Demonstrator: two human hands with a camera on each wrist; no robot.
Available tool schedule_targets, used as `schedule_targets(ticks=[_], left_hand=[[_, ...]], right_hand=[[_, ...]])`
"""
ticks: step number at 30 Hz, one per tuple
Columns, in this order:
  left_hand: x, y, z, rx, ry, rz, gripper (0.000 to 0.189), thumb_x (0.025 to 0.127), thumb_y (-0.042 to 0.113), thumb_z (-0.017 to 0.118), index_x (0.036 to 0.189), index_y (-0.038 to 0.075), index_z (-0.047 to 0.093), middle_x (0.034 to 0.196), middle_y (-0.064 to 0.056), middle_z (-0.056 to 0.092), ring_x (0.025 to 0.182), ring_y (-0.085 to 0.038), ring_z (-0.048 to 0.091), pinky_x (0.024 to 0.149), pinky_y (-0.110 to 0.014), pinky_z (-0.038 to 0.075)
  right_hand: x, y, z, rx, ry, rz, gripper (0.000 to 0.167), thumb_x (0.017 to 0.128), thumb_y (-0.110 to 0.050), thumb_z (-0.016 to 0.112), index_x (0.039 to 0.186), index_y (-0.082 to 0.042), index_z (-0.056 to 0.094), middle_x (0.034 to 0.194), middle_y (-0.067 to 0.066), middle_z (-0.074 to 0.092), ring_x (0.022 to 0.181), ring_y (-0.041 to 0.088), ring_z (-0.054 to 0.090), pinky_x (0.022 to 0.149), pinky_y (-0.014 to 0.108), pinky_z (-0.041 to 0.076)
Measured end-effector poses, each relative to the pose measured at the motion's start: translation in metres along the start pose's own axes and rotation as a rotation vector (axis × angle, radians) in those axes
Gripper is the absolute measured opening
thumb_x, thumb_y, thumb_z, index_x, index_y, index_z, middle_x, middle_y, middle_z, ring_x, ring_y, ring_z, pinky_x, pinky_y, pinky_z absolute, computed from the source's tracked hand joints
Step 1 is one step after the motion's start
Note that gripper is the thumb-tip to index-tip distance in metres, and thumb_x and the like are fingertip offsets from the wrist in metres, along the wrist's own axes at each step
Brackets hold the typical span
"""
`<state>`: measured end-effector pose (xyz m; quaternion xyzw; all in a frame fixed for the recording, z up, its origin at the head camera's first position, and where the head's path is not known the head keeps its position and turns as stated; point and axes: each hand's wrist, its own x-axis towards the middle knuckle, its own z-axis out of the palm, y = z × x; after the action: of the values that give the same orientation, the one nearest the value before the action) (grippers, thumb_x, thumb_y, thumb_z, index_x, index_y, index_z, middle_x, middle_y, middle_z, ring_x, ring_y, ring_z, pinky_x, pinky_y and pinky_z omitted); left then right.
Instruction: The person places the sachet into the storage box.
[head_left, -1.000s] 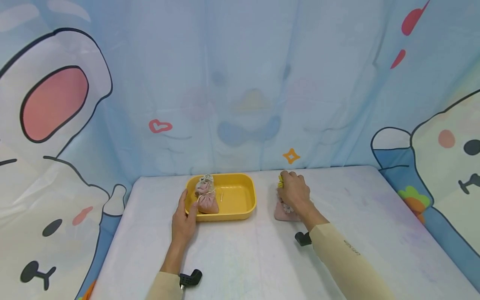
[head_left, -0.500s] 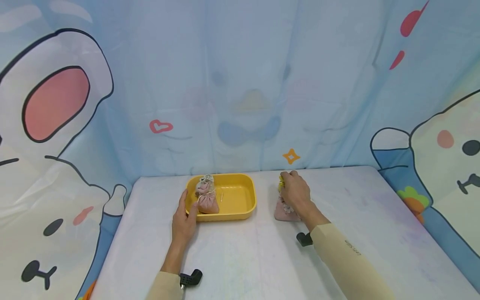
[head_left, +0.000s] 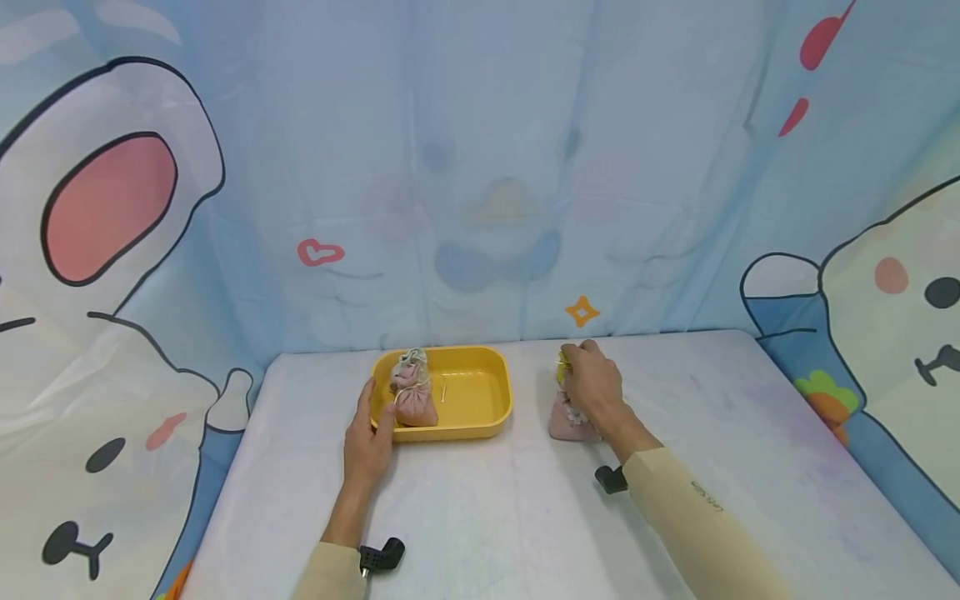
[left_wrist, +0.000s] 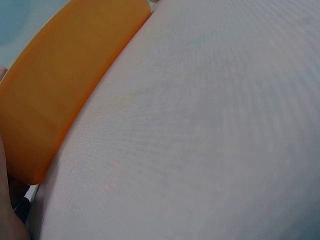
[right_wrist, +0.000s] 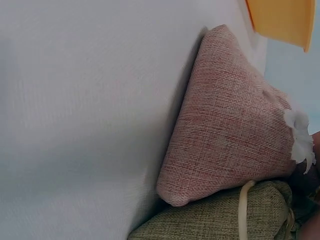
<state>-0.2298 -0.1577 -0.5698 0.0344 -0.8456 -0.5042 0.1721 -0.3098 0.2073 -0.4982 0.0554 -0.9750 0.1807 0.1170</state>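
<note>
At the left end of a yellow tray, my left hand grips the front corner, thumb over the rim. The tray's outer wall fills one corner of the left wrist view. Inside it lies a pink drawstring pouch with a whitish gathered top. To the tray's right, my right hand holds the top of a pink cloth pouch with a white lace trim. Something small and yellow shows by its fingers. An olive woven pouch with a cream cord lies against the pink one in the right wrist view.
A small thin pale stick-like thing is on the tray's floor beside the pouch. The white-covered table runs back to a blue printed curtain. A dark wrist camera sits below the right hand.
My right hand has shifted very slightly to the right at the pouch, showing a little more of the yellow bit. The left hand and tray stay where they were.
</note>
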Motion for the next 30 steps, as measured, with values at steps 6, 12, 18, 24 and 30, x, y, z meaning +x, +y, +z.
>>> schedule_targets(ticks=[6,12,18,24,30], left_hand=[[0.0002,0.0002,-0.0008,0.01,-0.007,-0.012,0.063,0.109,0.042,0.049,0.164,0.018,0.032,0.167,-0.007,0.039,0.155,-0.03,0.037,0.126,-0.052,0.032],[-0.0001,-0.0001,-0.0005,0.008,-0.013,-0.016,0.063,0.109,0.043,0.049,0.164,0.018,0.031,0.167,-0.006,0.039,0.155,-0.03,0.037,0.126,-0.052,0.032],[-0.0003,-0.0004,-0.0004,0.003,-0.013,-0.014,0.062,0.109,0.041,0.049,0.164,0.018,0.031,0.167,-0.007,0.039,0.155,-0.03,0.037,0.127,-0.052,0.031],[-0.0006,0.0003,-0.0006,-0.008,-0.012,-0.015,0.062,0.109,0.04,0.05,0.164,0.018,0.031,0.167,-0.008,0.039,0.155,-0.031,0.037,0.127,-0.052,0.031],[0.0004,-0.0004,-0.001,0.0,-0.013,-0.014,0.062,0.109,0.041,0.05,0.164,0.019,0.031,0.167,-0.007,0.039,0.155,-0.03,0.037,0.127,-0.052,0.031]], right_hand=[[-0.0004,0.0022,0.0015,0.008,0.022,-0.023,0.039,0.098,-0.001,0.063,0.136,-0.003,0.067,0.12,0.024,0.065,0.089,0.041,0.069,0.073,0.053,0.06],[0.0008,0.0035,0.0032,0.005,0.031,-0.023,0.037,0.097,0.0,0.063,0.133,-0.002,0.069,0.118,0.023,0.067,0.091,0.039,0.07,0.074,0.053,0.06],[0.0005,0.0027,0.0025,0.0,0.039,-0.022,0.037,0.097,-0.002,0.064,0.133,-0.004,0.069,0.118,0.022,0.069,0.09,0.039,0.071,0.071,0.054,0.06],[-0.0001,0.0007,0.0022,-0.015,0.065,-0.036,0.035,0.096,-0.003,0.067,0.13,-0.007,0.071,0.117,0.018,0.072,0.095,0.036,0.071,0.072,0.052,0.061],[0.0006,-0.0033,-0.0014,0.051,0.144,-0.123,0.035,0.094,0.001,0.07,0.127,-0.008,0.073,0.121,0.016,0.072,0.107,0.035,0.07,0.082,0.052,0.061]])
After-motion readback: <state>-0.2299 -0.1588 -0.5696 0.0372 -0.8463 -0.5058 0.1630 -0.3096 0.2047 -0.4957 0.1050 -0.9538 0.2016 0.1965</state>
